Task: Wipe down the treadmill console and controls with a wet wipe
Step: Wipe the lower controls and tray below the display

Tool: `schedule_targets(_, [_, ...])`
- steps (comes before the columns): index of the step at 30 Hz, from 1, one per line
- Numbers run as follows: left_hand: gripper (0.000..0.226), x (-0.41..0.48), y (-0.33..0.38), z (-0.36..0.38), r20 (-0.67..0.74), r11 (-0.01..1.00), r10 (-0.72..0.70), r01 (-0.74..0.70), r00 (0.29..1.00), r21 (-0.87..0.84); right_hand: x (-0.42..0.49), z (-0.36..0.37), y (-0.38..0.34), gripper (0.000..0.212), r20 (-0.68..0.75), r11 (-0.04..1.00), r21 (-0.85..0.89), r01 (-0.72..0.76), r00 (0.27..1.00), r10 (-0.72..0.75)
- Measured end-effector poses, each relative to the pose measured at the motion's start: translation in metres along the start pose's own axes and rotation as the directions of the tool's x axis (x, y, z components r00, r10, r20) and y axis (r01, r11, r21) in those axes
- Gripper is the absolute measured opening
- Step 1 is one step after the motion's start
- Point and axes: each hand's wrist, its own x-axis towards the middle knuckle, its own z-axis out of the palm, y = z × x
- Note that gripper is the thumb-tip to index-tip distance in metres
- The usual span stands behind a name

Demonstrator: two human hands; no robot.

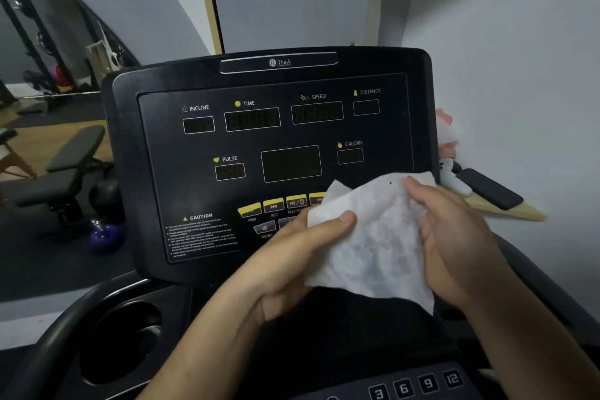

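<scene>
A black treadmill console (pixel 201 146) stands upright in front of me, with dark displays labelled incline, time, speed, distance, pulse and calorie. A row of yellow control buttons (pixel 272 206) runs along its lower part. Both hands hold a white wet wipe (pixel 373 237) spread out in the air in front of the console's lower right corner. My left hand (pixel 292 256) pinches the wipe's left edge with the thumb on top. My right hand (pixel 454 237) grips its right edge. The wipe hides the right-hand buttons.
A cup holder (pixel 123 341) sits at the lower left, numbered speed keys (pixel 415 386) at the bottom right. A wooden shelf (pixel 506 211) to the right carries a dark phone (pixel 490 188) and a white object. A weight bench (pixel 65 166) and purple kettlebell (pixel 105 235) stand on the left.
</scene>
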Motion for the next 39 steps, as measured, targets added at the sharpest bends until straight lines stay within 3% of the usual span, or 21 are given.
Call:
schedule_targets(1, [0.064, 0.0, -0.001, 0.0, -0.018, 1.0, 0.012, -0.012, 1.0, -0.024, -0.001, 0.0, -0.001, 0.043, 0.007, 1.0, -0.031, -0.006, 1.0, 0.007])
schedule_targets(5, [0.078, 0.004, -0.001, -0.009, -0.168, 0.972, 0.216, -0.228, 0.962, -0.059, -0.001, -0.003, -0.002, 0.033, -0.001, 0.973, -0.228, -0.044, 0.999, 0.045])
schedule_targets(7, [0.073, 0.005, -0.001, -0.014, -0.169, 0.938, 0.346, -0.338, 0.923, 0.075, -0.002, -0.002, -0.002, 0.03, 0.009, 0.961, -0.271, -0.051, 0.998, 0.055])
schedule_targets(10, [0.057, 0.003, 0.0, -0.019, -0.126, 0.853, 0.467, -0.409, 0.875, 0.323, -0.002, -0.002, -0.001, 0.02, -0.065, 0.917, -0.392, 0.07, 0.992, -0.104])
schedule_targets(12, [0.049, 0.002, 0.002, -0.018, -0.094, 0.807, 0.484, -0.403, 0.87, 0.432, -0.001, -0.004, 0.002, 0.02, -0.143, 0.901, -0.416, 0.119, 0.97, -0.194])
schedule_targets(14, [0.043, 0.004, 0.002, -0.017, -0.067, 0.75, 0.49, -0.381, 0.869, 0.541, 0.001, -0.009, 0.007, 0.033, -0.183, 0.892, -0.424, 0.158, 0.95, -0.255])
schedule_targets(18, [0.034, 0.007, 0.003, -0.016, -0.072, 0.654, 0.472, -0.294, 0.878, 0.697, 0.0, -0.016, 0.008, 0.024, -0.124, 0.855, -0.464, 0.233, 0.938, -0.323])
schedule_targets(20, [0.034, 0.008, 0.005, -0.015, -0.065, 0.552, 0.464, -0.23, 0.884, 0.801, -0.002, -0.019, 0.007, 0.019, -0.083, 0.87, -0.433, 0.235, 0.951, -0.298])
schedule_targets(22, [0.034, 0.008, 0.006, -0.011, -0.035, 0.397, 0.462, -0.171, 0.886, 0.902, -0.005, -0.023, 0.006, 0.029, -0.032, 0.855, -0.464, 0.233, 0.96, -0.279])
schedule_targets(24, [0.027, 0.011, 0.009, -0.006, -0.007, 0.269, 0.507, -0.151, 0.862, 0.951, -0.006, -0.029, 0.006, 0.043, 0.0, 0.743, -0.627, 0.236, 0.953, -0.303])
schedule_targets(27, [0.009, 0.019, 0.008, -0.001, -0.028, 0.286, 0.612, -0.188, 0.791, 0.94, -0.002, -0.042, 0.008, 0.042, 0.108, 0.256, -0.935, 0.247, 0.883, -0.457])
schedule_targets(28, [0.007, 0.023, 0.007, -0.001, -0.04, 0.312, 0.633, -0.208, 0.773, 0.927, -0.001, -0.044, 0.009, 0.034, 0.129, 0.185, -0.951, 0.246, 0.865, -0.486])
schedule_targets(30, [0.003, 0.028, 0.006, 0.0, -0.044, 0.341, 0.654, -0.242, 0.755, 0.909, 0.001, -0.049, 0.007, 0.017, 0.119, 0.21, -0.943, 0.258, 0.852, -0.509])
schedule_targets(33, [0.012, 0.029, 0.011, 0.007, -0.016, 0.421, 0.636, -0.329, 0.772, 0.845, 0.001, -0.054, -0.004, 0.017, 0.067, 0.486, -0.815, 0.316, 0.884, -0.462])
schedule_targets(35, [0.013, 0.034, 0.021, 0.015, 0.005, 0.457, 0.614, -0.361, 0.789, 0.813, 0.005, -0.055, -0.015, 0.016, 0.028, 0.576, -0.759, 0.306, 0.898, -0.439])
schedule_targets(37, [0.009, 0.052, 0.028, 0.018, 0.029, 0.342, 0.66, -0.335, 0.751, 0.878, 0.018, -0.06, -0.022, 0.014, -0.01, 0.543, -0.79, 0.285, 0.879, -0.477])
schedule_targets(39, [0.007, 0.074, 0.029, 0.017, 0.089, 0.032, 0.773, -0.179, 0.628, 0.983, 0.039, -0.067, -0.023, 0.011, -0.024, 0.471, -0.838, 0.276, 0.843, -0.538])
